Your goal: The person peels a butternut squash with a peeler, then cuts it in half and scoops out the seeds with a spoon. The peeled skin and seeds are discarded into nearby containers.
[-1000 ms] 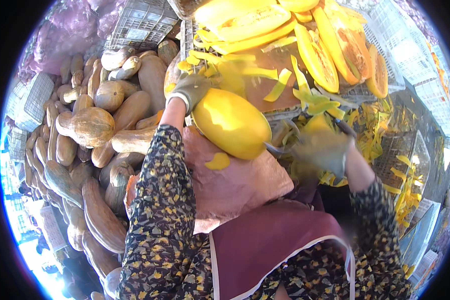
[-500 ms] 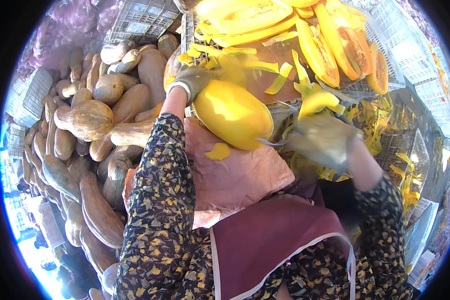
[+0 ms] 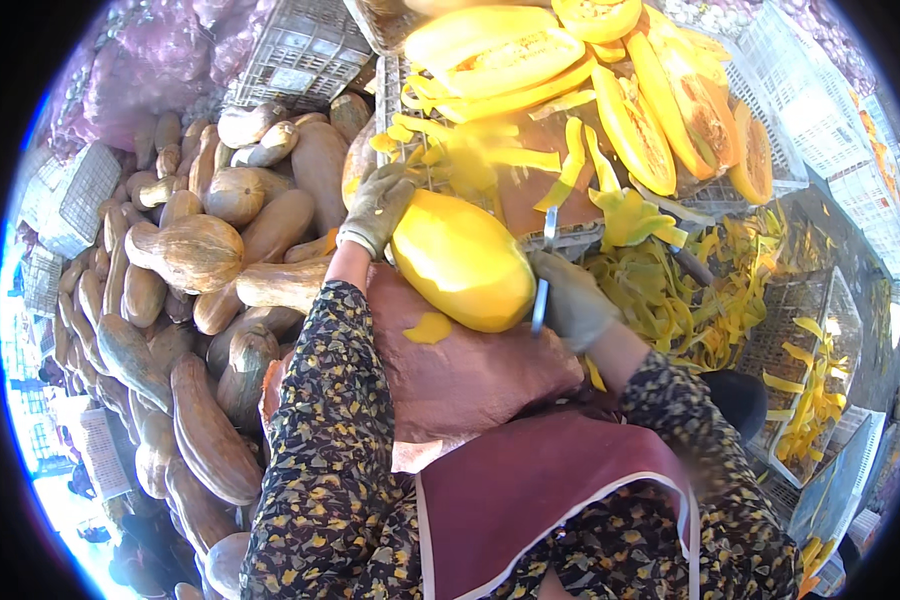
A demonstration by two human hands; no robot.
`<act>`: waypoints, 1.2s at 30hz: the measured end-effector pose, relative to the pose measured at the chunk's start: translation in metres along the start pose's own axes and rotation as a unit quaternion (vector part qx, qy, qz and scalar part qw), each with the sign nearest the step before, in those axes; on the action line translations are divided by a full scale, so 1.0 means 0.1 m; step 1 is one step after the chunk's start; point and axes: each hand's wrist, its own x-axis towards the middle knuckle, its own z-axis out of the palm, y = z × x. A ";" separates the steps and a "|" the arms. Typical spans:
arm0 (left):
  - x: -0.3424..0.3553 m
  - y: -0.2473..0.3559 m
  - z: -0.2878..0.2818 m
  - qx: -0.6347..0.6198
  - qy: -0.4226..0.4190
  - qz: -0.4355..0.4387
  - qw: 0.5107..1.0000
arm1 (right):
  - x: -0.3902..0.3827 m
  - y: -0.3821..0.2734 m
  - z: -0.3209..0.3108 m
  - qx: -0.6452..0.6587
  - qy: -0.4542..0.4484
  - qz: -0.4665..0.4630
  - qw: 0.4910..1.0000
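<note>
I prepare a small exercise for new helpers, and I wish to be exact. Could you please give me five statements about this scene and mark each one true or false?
1. The left hand touches the large yellow squash. True.
2. The right hand wears a glove. True.
3. The right hand is empty. False: it holds a slim tool.
4. A scrap of yellow peel lies on the reddish sheet. True.
5. Everything on the picture's left is already peeled. False: brown squashes with their skin on are heaped there.
</note>
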 end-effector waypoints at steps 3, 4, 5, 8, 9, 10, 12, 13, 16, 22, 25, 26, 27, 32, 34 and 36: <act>0.06 0.23 -0.29 -0.023 -0.073 -0.026 0.997 | 0.32 0.05 0.23 0.112 -0.009 0.015 0.994; 0.10 0.36 -0.39 -0.133 -0.078 -0.072 0.985 | 0.39 0.05 0.26 0.189 -0.004 0.058 0.980; 0.14 0.48 -0.50 -0.234 -0.102 -0.138 0.957 | 0.42 0.05 0.21 0.203 -0.039 0.059 0.977; 0.35 0.84 -0.66 -0.218 -0.160 -0.234 0.934 | 0.49 -0.10 -0.08 0.126 -0.072 -0.043 0.989; 0.43 0.93 -0.68 -0.170 -0.171 -0.229 0.943 | 0.50 -0.23 -0.16 0.072 -0.087 -0.029 0.993; 0.46 0.97 -0.71 -0.145 -0.185 -0.170 0.957 | 0.58 -0.36 -0.32 -0.004 -0.138 0.037 0.990; 0.53 1.02 -0.70 -0.100 -0.225 -0.157 0.956 | 0.73 -0.69 -0.54 -0.226 -0.208 -0.089 0.947; 0.55 1.01 -0.69 -0.075 -0.237 -0.133 0.959 | 0.76 -0.84 -0.66 -0.329 -0.227 -0.215 0.891; 0.60 0.97 -0.61 -0.073 -0.208 -0.117 0.968 | 0.74 -1.07 -0.72 -0.472 -0.351 -0.219 0.779; 0.44 0.76 -0.52 -0.039 -0.169 -0.173 0.970 | -0.44 -0.27 -0.66 -0.171 -0.318 0.117 0.925; 0.39 0.58 -0.48 0.040 -0.216 -0.108 0.970 | -0.38 -0.25 -0.82 -0.188 -0.299 0.131 0.926; 0.36 0.56 -0.44 0.035 -0.200 -0.132 0.970 | -0.19 -0.36 -0.86 -0.325 -0.320 -0.048 0.889; 0.36 0.52 -0.42 0.033 -0.176 -0.155 0.971 | -0.03 -0.56 -0.90 -0.232 -0.267 -0.061 0.933; 0.31 0.52 -0.40 -0.015 -0.104 -0.095 0.990 | 0.51 -1.02 -0.93 -0.291 -0.287 -0.033 0.912; 0.31 0.54 -0.42 -0.049 -0.130 -0.129 0.982 | 0.24 -0.84 -0.88 -0.214 -0.240 0.022 0.947; 0.31 0.56 -0.43 -0.083 -0.125 -0.160 0.976 | -0.16 -0.49 -0.90 -0.233 -0.290 0.050 0.927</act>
